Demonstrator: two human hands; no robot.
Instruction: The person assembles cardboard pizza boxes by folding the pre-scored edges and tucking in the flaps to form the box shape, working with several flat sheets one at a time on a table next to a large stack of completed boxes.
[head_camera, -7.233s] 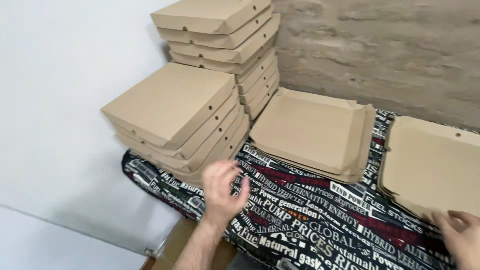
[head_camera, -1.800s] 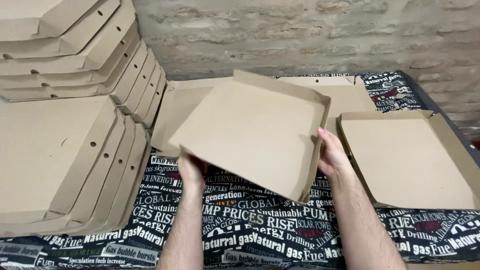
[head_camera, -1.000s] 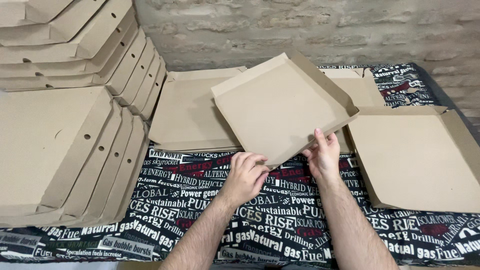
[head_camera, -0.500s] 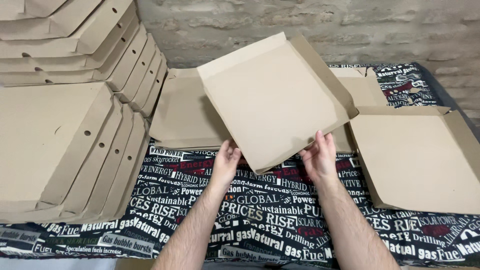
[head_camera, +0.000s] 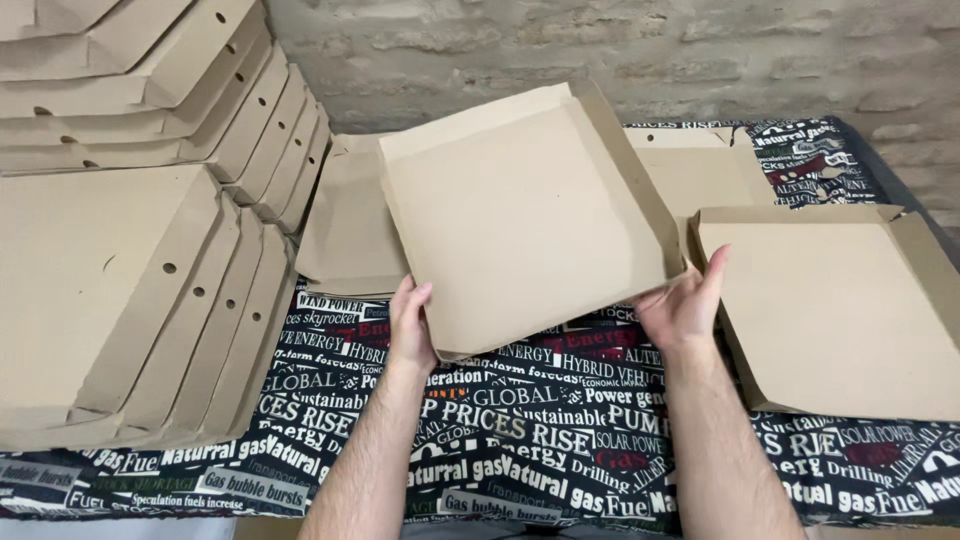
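Brown cardboard is filling the scene: the person is holding a half-folded pizza box (head_camera: 520, 215) tilted up above the printed cloth (head_camera: 540, 430). The left hand (head_camera: 412, 330) is clamping the box's near-left corner, fingers curled round the edge, while the right hand (head_camera: 685, 305) is gripping its near-right edge. The box is lying just beyond both hands, equally close to each. Left of it are leaning stacks of folded boxes (head_camera: 130, 290); right of it is lying a flat box blank (head_camera: 840, 310).
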